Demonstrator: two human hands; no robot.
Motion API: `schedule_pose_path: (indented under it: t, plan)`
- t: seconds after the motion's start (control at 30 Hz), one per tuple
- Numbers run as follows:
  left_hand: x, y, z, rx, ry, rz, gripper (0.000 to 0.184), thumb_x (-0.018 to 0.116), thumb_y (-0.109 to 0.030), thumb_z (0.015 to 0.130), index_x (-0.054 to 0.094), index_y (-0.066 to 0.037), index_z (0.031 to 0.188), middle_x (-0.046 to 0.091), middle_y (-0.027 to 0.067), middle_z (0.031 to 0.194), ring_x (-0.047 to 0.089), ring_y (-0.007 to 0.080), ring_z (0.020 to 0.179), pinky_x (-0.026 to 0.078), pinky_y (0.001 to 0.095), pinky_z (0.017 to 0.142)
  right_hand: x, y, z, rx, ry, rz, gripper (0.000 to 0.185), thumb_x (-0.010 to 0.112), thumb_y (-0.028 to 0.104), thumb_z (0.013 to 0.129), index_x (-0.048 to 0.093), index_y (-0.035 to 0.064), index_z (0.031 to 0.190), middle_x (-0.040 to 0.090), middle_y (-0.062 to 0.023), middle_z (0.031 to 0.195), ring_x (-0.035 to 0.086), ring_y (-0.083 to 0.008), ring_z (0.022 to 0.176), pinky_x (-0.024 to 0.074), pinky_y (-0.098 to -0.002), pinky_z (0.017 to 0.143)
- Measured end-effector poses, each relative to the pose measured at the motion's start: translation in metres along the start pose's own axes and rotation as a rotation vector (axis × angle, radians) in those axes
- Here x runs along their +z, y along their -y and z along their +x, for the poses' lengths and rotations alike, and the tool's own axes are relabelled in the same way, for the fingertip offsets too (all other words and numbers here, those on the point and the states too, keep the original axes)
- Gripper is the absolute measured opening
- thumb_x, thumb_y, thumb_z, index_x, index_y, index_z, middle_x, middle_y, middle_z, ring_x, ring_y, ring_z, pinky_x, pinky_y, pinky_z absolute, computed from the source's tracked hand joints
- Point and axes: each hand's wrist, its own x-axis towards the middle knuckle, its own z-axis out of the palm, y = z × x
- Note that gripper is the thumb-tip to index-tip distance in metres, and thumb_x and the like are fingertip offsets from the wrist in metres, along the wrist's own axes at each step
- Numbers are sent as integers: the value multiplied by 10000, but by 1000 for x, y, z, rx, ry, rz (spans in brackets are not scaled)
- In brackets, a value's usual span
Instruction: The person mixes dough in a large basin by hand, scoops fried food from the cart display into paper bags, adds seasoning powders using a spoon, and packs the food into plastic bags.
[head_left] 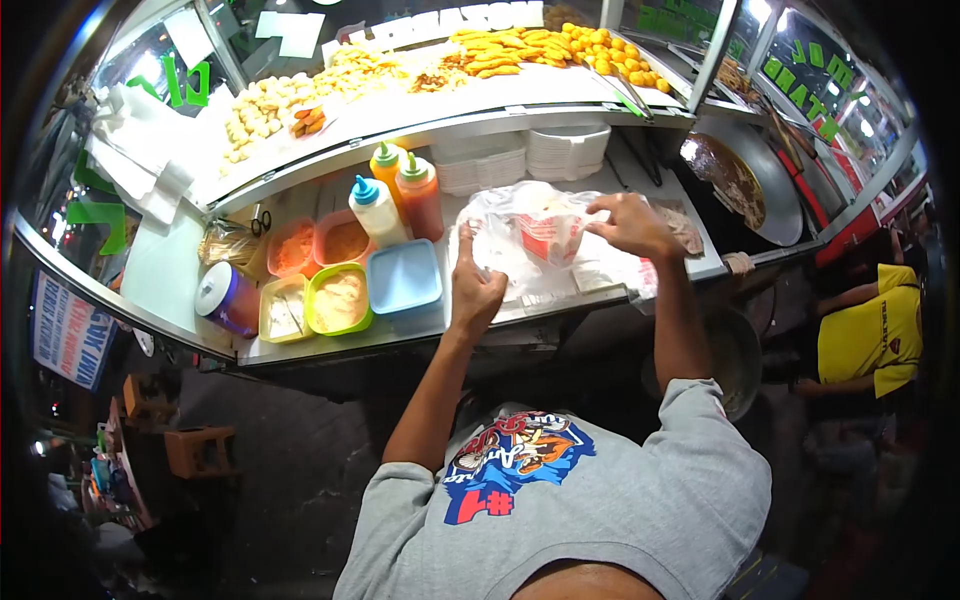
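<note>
A thin clear plastic bag (490, 215) with a red-printed white packet (548, 237) showing in it is spread at the counter's middle. My right hand (632, 226) pinches the bag's right side between thumb and bent fingers. On the opposite side, my left hand (476, 290) has its index finger stretched along the bag's edge and its thumb apart; the other fingers look curled against the plastic, partly hidden. White plastic sheets (600, 275) lie beneath. Left of my left hand is a lidded blue container (404, 275).
Sauce bottles (418, 195) and open tubs (339, 298) stand on the left. Foam boxes (567, 150) are stacked behind the bag. Fried snacks (510, 48) fill the upper shelf. A wok of oil (745, 185) sits right, beyond tongs. A person in a yellow shirt (868, 335) is at far right.
</note>
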Motion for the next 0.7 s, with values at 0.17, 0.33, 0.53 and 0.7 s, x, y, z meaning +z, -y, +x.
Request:
schedule_pose_path:
  t: [0.17,0.33,0.53,0.7]
  plan:
    - [-17,-6,-3,-1,47,-18,808,482,65,695,197,65,1450,462,133,1173,443,44,574,410,193,510,-29,89,111,-255,-182,28,197,682,179,821,676,35,956,659,-125,683,653,-215,614,501,-341,597]
    - [-35,4,-5,10,20,11,838,470,56,706,159,7,1483,293,196,1504,425,46,560,414,196,533,52,166,306,-527,10,-58,370,639,143,849,575,136,1214,564,-209,1243,542,-323,1162,448,-420,940]
    - [-54,5,0,-145,105,-42,828,438,106,703,178,-11,1481,284,226,1499,634,237,835,504,285,714,167,191,469,-566,-34,-355,528,654,32,776,583,265,1245,221,-200,1508,334,-404,1336,382,-427,1062]
    - [-53,24,-1,59,44,34,812,418,129,697,197,10,1469,246,236,1507,249,329,1405,352,286,1036,210,179,534,-509,-8,93,153,685,73,771,699,82,923,652,-189,1007,614,-285,994,485,-378,825]
